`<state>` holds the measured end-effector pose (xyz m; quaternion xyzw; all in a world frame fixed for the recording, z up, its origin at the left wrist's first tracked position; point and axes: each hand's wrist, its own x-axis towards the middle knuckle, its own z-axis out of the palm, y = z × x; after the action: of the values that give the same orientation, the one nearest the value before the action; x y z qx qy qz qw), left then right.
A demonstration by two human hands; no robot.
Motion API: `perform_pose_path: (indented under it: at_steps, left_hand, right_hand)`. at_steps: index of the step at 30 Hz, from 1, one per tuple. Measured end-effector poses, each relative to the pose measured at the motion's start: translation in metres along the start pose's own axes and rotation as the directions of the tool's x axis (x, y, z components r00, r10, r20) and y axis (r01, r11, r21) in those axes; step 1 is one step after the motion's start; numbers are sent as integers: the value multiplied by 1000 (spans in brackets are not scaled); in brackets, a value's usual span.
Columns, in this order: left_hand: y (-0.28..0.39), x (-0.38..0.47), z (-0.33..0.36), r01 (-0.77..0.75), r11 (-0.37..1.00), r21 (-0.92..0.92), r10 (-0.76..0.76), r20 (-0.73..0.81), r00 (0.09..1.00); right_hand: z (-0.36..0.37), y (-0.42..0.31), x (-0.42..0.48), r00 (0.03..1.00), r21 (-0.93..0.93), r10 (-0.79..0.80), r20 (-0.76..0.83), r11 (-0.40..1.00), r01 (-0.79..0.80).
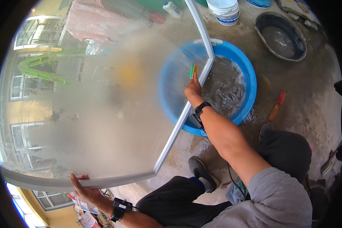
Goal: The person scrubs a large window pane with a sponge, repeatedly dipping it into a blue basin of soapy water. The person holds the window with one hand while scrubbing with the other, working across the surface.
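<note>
A large window screen (102, 114) with a pale frame and wet mesh stands tilted in front of me, its right corner over a blue plastic tub (250, 82) of murky, foamy water. My left hand (87, 193) grips the lower edge of the frame at the bottom left, with fingertips behind the mesh. My right hand (193, 87) holds a scrub brush (194, 71) with green bristles and a yellowish back, bristles towards the mesh, near the frame's right side. Whether the bristles touch the mesh I cannot tell.
On the wet concrete floor lie a red-headed brush with a wooden handle (277, 106), a dark oval basin (302, 47) holding water, and stacked white buckets (224, 12). A white bottle (173, 10) shows beyond the screen. My shoe (201, 172) is near the tub.
</note>
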<state>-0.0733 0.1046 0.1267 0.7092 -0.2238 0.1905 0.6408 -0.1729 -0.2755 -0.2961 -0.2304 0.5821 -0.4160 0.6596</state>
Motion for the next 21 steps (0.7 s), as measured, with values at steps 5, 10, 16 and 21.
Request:
perform_pose_path:
  at_steps: [5, 10, 16, 21]
  left_hand:
    - [2, 0, 0, 24, 1000, -2, -24, 44, 999]
    - [4, -6, 6, -35, 999, 11, 35, 13, 999]
    - [-1, 0, 4, -31, 999, 31, 30, 13, 999]
    - [-8, 9, -4, -37, 999, 20, 37, 13, 999]
  right_hand:
    - [57, -96, -49, 895, 299, -436, 100, 871, 390]
    - [73, -182, -92, 280, 4, -957, -70, 281, 960]
    - [-22, -34, 24, 975, -404, -220, -37, 895, 187]
    - [-120, 80, 51, 937, -392, -255, -239, 908, 148]
